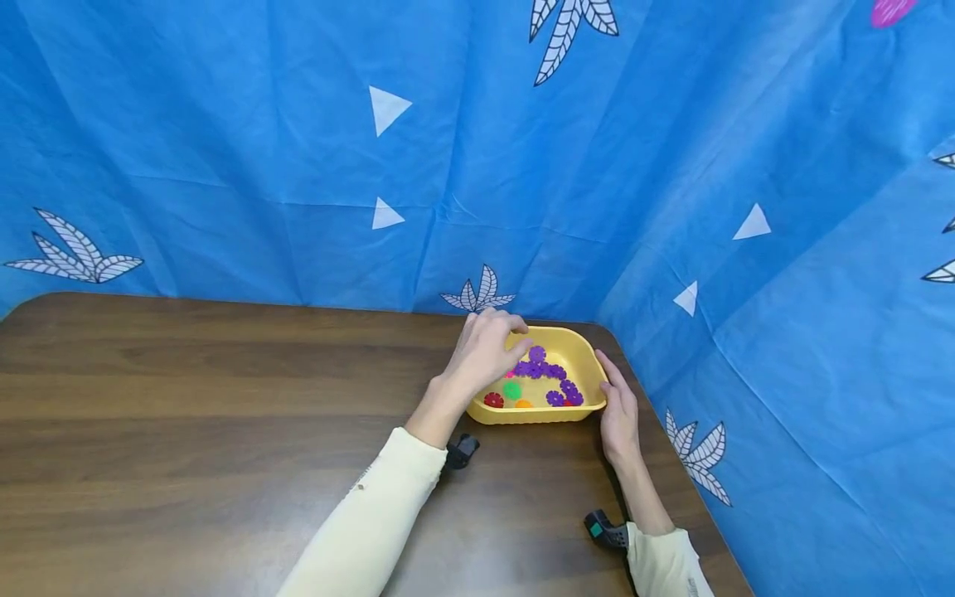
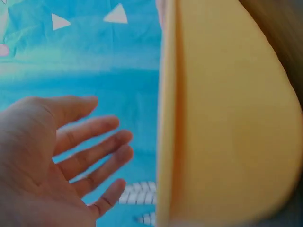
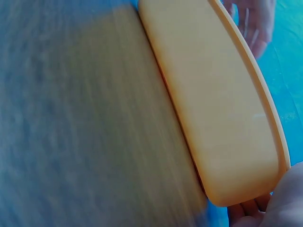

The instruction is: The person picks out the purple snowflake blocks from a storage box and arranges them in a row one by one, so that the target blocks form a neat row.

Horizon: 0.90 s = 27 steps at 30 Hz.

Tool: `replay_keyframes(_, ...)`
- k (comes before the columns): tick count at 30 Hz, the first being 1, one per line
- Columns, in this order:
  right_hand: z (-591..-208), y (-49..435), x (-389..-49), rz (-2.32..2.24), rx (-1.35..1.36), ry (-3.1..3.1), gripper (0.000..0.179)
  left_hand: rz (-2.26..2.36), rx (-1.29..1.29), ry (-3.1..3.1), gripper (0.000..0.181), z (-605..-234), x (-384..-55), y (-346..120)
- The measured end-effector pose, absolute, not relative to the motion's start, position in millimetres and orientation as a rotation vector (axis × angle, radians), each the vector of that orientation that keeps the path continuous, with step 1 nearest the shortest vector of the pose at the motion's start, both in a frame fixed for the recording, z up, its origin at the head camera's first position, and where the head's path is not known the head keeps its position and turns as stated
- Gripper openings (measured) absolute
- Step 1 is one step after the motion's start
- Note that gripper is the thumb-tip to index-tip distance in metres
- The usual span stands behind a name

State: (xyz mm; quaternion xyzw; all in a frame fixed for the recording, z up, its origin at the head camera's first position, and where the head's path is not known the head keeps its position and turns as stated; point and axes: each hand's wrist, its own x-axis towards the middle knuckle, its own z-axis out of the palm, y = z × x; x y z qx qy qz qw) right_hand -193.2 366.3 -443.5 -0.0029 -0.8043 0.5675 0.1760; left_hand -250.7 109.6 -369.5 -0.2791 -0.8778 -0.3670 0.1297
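Observation:
A yellow plastic tub (image 1: 540, 415) sits near the table's right far corner. Inside lie purple snowflake building discs (image 1: 535, 370), several of them touching in a crooked line, plus a green disc (image 1: 511, 390), a red disc (image 1: 493, 400) and a partly hidden orange one (image 1: 524, 404). My left hand (image 1: 488, 347) hovers above the tub's left side, fingers loosely bent and holding nothing; the left wrist view shows them spread beside the tub wall (image 2: 232, 113). At the tub's right end, my right hand (image 1: 621, 414) grips the rim, thumb on top and fingers along the outside.
The brown wooden table (image 1: 186, 431) extends far to the left. A blue patterned curtain (image 1: 313, 166) hangs behind it and along the right side. Black wrist devices sit by both wrists, one with a green patch (image 1: 597, 527).

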Motion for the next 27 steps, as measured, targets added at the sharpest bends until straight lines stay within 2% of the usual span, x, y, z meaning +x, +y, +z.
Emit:
replay_keyframes(6, -435, 360, -186, 1.619, -0.030, -2.300, 0.053, -1.013, -0.849, -2.654, 0.019, -378, -252, 135)
replay_keyframes(12, -454, 373, -200, 1.560, -0.047, -2.297, 0.054, -0.745, -0.991, -2.970, 0.038, -390, -257, 140)
replay_keyframes(16, -458, 376, -203, 1.558, -0.034, -2.292, 0.054, -0.681, -1.075, -3.012, 0.041, -398, -260, 140)
replay_keyframes(19, -460, 378, -204, 1.566, -0.020, -2.277, 0.054, -0.653, -1.113, -2.986, 0.033, -404, -262, 141)
replay_keyframes(24, -459, 378, -204, 1.546, -0.019, -2.280, 0.054, -0.635, -1.105, -2.906, 0.007, -408, -264, 145)
replay_keyframes(27, -459, 377, -203, 1.516, -0.019, -2.290, 0.053, -0.671, -1.053, -2.865, 0.024, -409, -265, 147)
